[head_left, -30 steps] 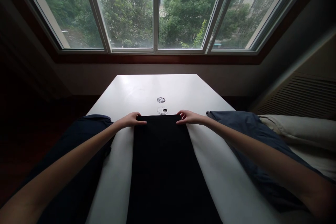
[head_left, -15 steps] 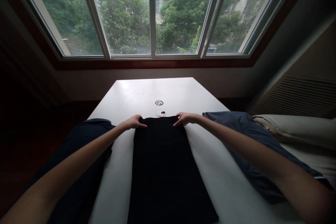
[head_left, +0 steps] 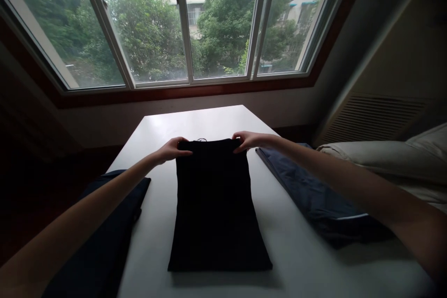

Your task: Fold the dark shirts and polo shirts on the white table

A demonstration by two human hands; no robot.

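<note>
A black garment [head_left: 213, 205] with a straight top edge stretches across the middle of the view; I cannot tell its exact kind. My left hand [head_left: 172, 149] grips its upper left corner, thumb in front and fingers mostly hidden behind the cloth. At the upper right corner, my right hand [head_left: 247, 141] pinches the same edge between thumb and fingers. The cloth hangs between both hands toward me, its wider lower edge over the white table [head_left: 146, 251], with a shadow under that edge.
Dark blue folded clothing [head_left: 101, 228] lies at the table's left side. Blue-grey clothing with a pale stripe [head_left: 310, 191] lies at the right, beside beige fabric [head_left: 370, 158]. Beyond the table's far edge stand a wall and a window [head_left: 160, 81].
Both hands have raised the garment's top edge, which now covers most of the round fittings on the table. Its lower edge has come fully into view. The camera view has shifted right.
</note>
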